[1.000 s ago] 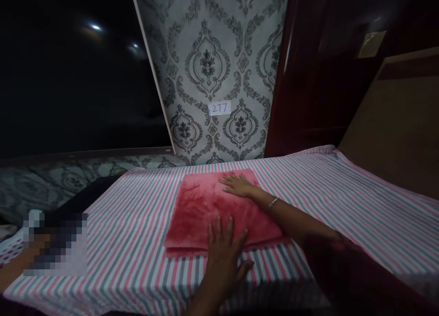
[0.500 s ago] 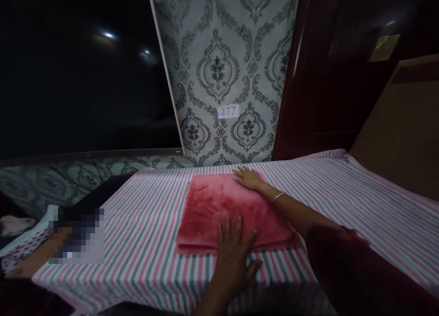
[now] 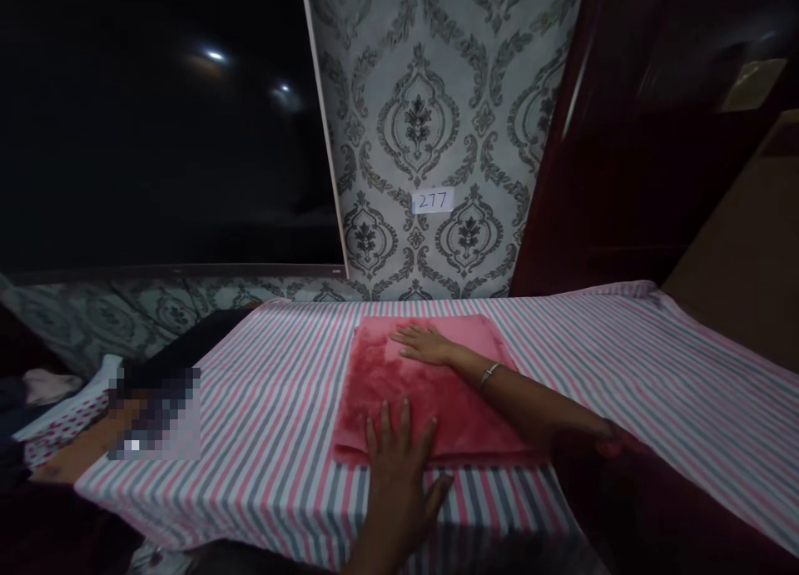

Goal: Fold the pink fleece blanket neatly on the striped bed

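A folded pink fluffy towel (image 3: 405, 388) lies on a bed covered with a pink, grey and white striped sheet (image 3: 268, 417). My left hand (image 3: 399, 463) rests flat on the towel's near edge, fingers spread. My right hand (image 3: 424, 344) lies flat on the towel's far half, fingers stretched out to the left; a thin silver bangle (image 3: 488, 374) sits on that wrist. Neither hand holds anything.
Patterned grey wallpaper (image 3: 430, 126) with a small label reading 277 (image 3: 433, 200) is behind the bed. A dark window or screen (image 3: 156, 126) is at left, a dark red door (image 3: 624, 142) at right, a brown headboard (image 3: 736, 250) far right. A blurred patch (image 3: 155, 413) sits left.
My right hand slid left from the towel's far right corner toward its middle. My left hand shifted slightly left along the near edge. The view has drifted left.
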The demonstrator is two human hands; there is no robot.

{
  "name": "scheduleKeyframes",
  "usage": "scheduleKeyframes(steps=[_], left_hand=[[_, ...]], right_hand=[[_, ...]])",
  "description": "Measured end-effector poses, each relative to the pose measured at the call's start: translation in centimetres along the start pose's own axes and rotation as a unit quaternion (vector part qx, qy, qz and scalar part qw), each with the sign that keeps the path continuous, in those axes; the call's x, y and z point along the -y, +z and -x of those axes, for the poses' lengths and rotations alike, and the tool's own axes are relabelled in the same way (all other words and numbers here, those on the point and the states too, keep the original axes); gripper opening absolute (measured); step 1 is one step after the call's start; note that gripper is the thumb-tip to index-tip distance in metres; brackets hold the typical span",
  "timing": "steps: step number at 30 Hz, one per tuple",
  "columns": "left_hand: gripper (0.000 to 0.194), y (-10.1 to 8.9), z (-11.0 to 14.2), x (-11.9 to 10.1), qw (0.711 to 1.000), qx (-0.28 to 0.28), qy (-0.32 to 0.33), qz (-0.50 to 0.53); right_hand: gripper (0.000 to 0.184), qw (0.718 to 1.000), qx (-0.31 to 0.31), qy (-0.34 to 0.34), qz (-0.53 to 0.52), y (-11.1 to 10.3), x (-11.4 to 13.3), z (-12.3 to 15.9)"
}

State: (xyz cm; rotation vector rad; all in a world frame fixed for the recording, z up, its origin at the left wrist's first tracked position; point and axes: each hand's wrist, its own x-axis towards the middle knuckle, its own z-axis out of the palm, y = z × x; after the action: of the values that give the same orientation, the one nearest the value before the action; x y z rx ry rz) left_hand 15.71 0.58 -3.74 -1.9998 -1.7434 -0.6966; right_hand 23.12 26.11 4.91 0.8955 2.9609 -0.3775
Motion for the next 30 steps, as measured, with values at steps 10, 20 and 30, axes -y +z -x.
scheduleKeyframes(steps=[10,20,30], left_hand=[[0.08,0.3,0.4,0.3,0.999,0.035,-0.019,0.03],[0.071,-1.5,0.1,1.2,0.999,-0.022,-0.033,0.019],[0.081,0.3,2.1,2.7,0.996,-0.015,-0.086,0.0]], right_hand=[[0.065,0.988,-0.016,0.151,-0.008,0.4,-4.2,-3.6],[0.06,0.998,-0.042,-0.049,-0.002,-0.7,3.4,-1.8],[0.06,0.994,0.022,-0.104,-0.014,1.7,4.6,-7.3]])
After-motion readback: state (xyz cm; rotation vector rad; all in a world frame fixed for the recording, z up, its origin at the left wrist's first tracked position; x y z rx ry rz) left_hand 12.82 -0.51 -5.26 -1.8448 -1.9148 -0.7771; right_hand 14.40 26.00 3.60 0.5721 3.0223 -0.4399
